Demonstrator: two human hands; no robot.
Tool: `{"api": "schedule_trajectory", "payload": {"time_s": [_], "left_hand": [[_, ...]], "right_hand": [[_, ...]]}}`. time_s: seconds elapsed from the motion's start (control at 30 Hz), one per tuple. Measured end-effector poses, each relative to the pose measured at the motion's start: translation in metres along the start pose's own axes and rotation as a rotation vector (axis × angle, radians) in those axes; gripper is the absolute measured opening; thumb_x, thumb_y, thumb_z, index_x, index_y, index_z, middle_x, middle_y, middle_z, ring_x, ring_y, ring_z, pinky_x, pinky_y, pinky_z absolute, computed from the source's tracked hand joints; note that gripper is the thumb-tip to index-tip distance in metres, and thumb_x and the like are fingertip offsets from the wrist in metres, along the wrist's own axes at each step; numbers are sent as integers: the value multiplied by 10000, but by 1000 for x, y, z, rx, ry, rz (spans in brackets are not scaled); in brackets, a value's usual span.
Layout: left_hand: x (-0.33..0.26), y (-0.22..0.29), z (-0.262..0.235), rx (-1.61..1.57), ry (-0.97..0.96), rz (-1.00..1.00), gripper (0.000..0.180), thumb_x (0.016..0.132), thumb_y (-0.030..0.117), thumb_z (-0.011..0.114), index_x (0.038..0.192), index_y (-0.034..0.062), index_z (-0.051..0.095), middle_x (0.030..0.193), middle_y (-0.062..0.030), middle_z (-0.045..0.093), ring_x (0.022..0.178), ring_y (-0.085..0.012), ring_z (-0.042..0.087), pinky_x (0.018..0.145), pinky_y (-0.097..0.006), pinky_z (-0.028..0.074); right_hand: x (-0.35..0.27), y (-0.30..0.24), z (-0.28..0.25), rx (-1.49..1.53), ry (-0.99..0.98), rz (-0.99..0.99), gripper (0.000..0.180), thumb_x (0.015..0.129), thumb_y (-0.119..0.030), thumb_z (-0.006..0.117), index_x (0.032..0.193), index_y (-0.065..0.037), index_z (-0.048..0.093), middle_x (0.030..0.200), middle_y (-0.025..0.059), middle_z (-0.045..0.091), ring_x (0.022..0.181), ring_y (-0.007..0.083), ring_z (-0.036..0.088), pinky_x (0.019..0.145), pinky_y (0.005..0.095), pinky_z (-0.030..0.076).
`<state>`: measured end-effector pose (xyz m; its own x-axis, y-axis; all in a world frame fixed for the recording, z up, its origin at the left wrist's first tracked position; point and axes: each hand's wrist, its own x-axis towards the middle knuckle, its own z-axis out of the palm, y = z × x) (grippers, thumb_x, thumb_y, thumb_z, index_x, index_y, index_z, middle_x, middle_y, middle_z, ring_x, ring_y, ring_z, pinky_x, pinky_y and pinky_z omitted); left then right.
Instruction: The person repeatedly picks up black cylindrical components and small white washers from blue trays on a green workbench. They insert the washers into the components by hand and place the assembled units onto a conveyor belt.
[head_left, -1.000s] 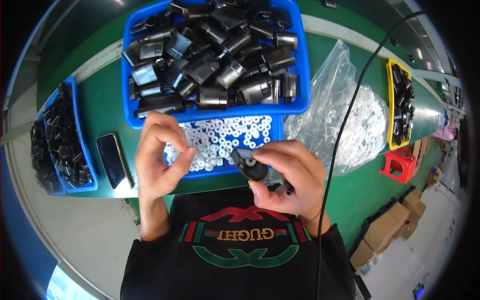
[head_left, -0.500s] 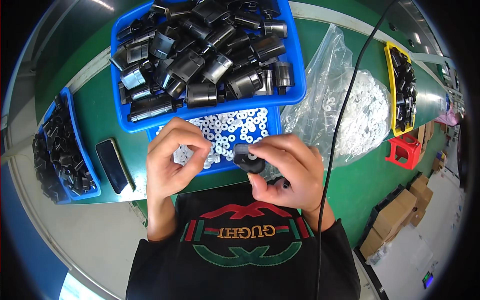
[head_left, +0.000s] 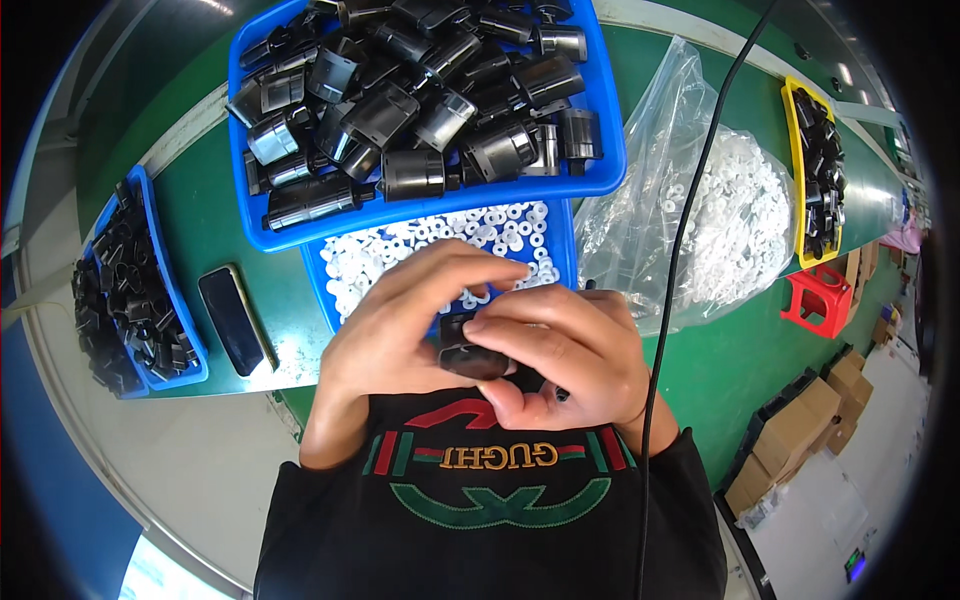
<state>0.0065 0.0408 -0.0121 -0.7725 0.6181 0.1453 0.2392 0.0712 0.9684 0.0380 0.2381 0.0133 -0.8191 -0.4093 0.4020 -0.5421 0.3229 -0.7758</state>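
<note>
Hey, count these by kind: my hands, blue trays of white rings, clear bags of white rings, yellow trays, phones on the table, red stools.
Hands: 2 (left hand, right hand)
Blue tray of white rings: 1
Clear bag of white rings: 1
Yellow tray: 1
Phone: 1
Red stool: 1
Total: 7

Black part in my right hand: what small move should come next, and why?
Probably hold the black part still in the right hand: that hand pinches it, and the left hand curls close beside it, though whether the left one touches it is unclear.
</note>
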Motion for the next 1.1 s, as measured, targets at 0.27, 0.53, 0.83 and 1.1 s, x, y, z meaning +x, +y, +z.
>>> {"api": "schedule_trajectory", "payload": {"time_s": [0.27,0.53,0.83,1.1], "left_hand": [[7,4,4,12,-23,-4,446,613,-29,753,1049,38,688,865,-105,664,715,-253,651,603,-340,506],[10,11,16,70,113,-82,195,676,26,806,783,50,645,672,-64,605,545,-205,595,490,-304,432],[15,22,19,46,86,-100,217,700,105,823,803,42,643,712,-80,630,594,-253,622,531,-332,474],[15,17,22,73,79,-58,239,637,145,783,805,38,652,687,-76,619,589,-240,616,531,-317,459]], "right_hand": [[1,-15,-17,188,141,-33,224,782,-158,665,941,-10,719,907,125,661,543,142,510,448,256,368],[17,-23,-35,1000,375,-332,141,856,-78,647,739,-67,571,612,64,590,456,151,515,388,248,331],[29,-29,-19,830,279,-84,170,822,-13,635,738,-90,509,571,15,509,406,112,393,364,253,257],[24,-33,-12,825,336,29,211,748,-32,713,702,-88,515,568,6,500,415,115,389,381,263,267]]}}
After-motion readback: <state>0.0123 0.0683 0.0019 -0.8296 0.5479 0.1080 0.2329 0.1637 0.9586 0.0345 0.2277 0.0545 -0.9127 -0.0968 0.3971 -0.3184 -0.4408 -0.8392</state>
